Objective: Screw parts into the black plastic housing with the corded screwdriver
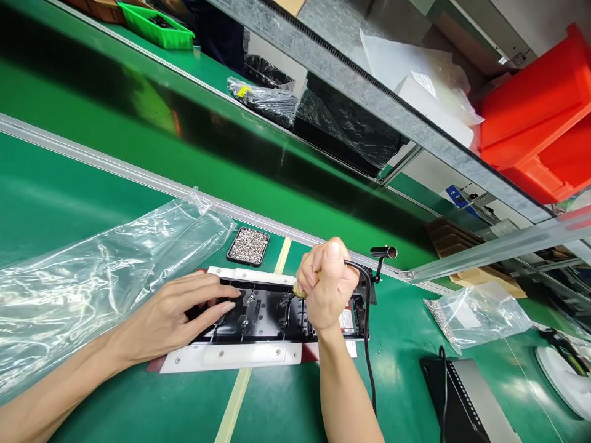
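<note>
A long black plastic housing (263,314) with ribs and posts lies in a white jig (258,354) on the green bench. My right hand (329,280) is wrapped round a soldering iron (300,290), its yellow handle showing below the fist. The tip points down-left at the middle of the housing. A black cord (368,344) runs from the hand down past the housing's right end. My left hand (189,311) rests over the housing's left part, thumb and fingers stretched and apart. A small black tray (248,246) of tiny metal inserts sits just behind the jig.
A clear plastic bag (115,258) spreads at left. An iron stand (383,253) is behind the housing's right end. Rightward lie a bag of metal pieces (475,314) and a black-and-grey box (466,400). A metal shelf (369,80) with a red bin (535,117) hangs above.
</note>
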A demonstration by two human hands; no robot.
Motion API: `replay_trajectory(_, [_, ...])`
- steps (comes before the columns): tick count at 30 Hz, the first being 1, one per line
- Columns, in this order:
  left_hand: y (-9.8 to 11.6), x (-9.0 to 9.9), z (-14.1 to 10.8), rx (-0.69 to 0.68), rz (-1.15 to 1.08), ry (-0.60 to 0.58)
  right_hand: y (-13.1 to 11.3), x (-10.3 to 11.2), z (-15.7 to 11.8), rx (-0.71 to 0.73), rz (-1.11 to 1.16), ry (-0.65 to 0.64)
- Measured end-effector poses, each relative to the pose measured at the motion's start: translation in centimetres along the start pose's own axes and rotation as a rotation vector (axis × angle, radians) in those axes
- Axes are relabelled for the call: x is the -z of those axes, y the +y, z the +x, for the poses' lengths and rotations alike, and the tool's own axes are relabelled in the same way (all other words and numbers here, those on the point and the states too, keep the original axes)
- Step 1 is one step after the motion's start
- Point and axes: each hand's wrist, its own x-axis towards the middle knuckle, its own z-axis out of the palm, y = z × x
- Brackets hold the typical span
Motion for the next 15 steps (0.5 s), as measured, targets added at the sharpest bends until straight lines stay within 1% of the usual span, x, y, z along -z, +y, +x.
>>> replay_trajectory(9, [0.23,0.02,0.21,-0.005,-0.005,0.011,0.01,0.1,0.03,-0.006,-0.064,-0.003])
replay_trajectory(15, [0.32,0.1,0.34,-0.021,-0.013,0.012,-0.07,0.09,-0.03,-0.003,-0.007,-0.01])
